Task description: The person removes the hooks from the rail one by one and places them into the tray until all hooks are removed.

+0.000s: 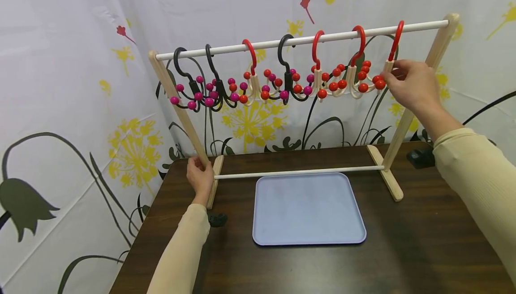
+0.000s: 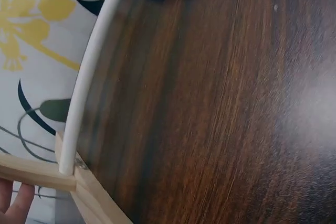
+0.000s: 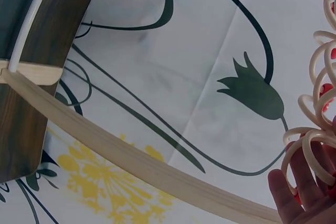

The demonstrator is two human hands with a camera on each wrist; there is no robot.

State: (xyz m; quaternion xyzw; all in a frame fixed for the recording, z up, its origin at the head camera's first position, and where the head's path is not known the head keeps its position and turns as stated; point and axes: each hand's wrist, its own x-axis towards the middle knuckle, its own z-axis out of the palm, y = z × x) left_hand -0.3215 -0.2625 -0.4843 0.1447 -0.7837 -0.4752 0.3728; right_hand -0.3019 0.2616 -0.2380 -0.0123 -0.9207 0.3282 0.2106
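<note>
A wooden rack with a white top rail [image 1: 225, 49] stands on the table. Several multi-prong hook hangers hang along that rail; some are red and cream with red balls, others black with magenta balls. With its fingertips my right hand [image 1: 416, 85] grips the rightmost red hanger [image 1: 397, 41], whose hook is over the rail near the right post [image 1: 437, 47]. My left hand [image 1: 200, 178] holds the foot of the left post [image 1: 177, 101], just above the table. In the right wrist view, cream prongs [image 3: 294, 174] lie in front of the fingers.
A pale blue tray [image 1: 308, 209] lies on the dark wooden table [image 1: 298, 269], in front of the rack's white lower bar [image 1: 298, 173]. The rack's right foot [image 1: 387, 175] reaches forward. A flower-patterned curtain [image 1: 80, 61] hangs behind.
</note>
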